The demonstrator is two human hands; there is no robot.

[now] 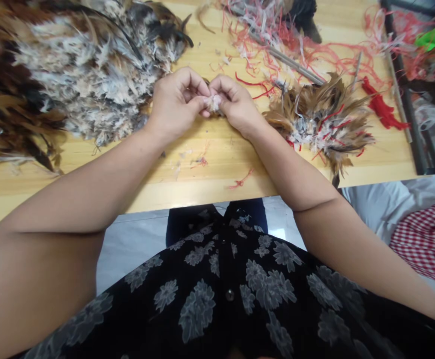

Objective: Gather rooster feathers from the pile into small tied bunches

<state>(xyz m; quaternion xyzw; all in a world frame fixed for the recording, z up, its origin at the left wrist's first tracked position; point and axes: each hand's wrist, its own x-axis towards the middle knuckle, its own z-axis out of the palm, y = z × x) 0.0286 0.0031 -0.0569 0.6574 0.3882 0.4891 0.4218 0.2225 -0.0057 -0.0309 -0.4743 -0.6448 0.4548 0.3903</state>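
Observation:
Over the middle of the wooden table, my left hand point(178, 99) and my right hand point(236, 102) meet, fingertips almost touching. Both pinch a small feather bundle point(214, 103) with a pale, fluffy base; the rest of it is mostly hidden by my fingers. Left of my left hand lies a large heap of feathers point(86, 75), brown and black with whitish fluffy quill ends. Beside my right forearm is a smaller pile of brown feather bundles point(318, 119), with white bases and bits of red string.
Tangled pink and white string point(270, 40) covers the back right of the table point(187, 179), with a thin grey rod point(296, 65) across it. Red yarn point(382, 104) lies near a dark-framed rack point(404, 89) at the right edge. Checked cloth point(427, 239) sits below.

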